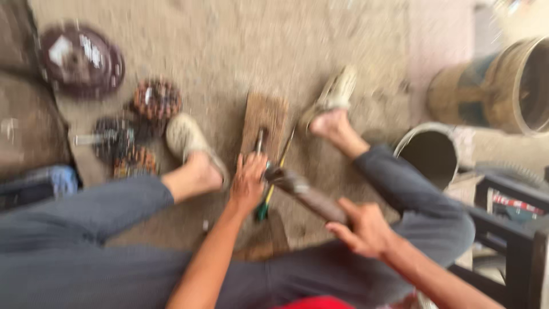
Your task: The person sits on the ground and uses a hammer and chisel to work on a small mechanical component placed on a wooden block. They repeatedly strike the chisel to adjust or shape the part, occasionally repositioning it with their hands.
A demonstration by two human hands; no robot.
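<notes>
A: Grip state? Position?
B: Brown wooden-handled hammer (306,194) is clasped by right hand (366,229). Thin dark metal rod (260,140) is pinned by left hand (247,183) at near edge of brown wooden board (264,123). Progress cannot be told; blurred.

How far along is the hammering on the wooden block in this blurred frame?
Done: copper-wound motor parts already lie apart on the dusty ground. In hand: the left hand steadies a thin metal rod on the flat wooden block, and the right hand grips a wooden-handled hammer, head beside the rod. Left: blur hides the rod's state.
</notes>
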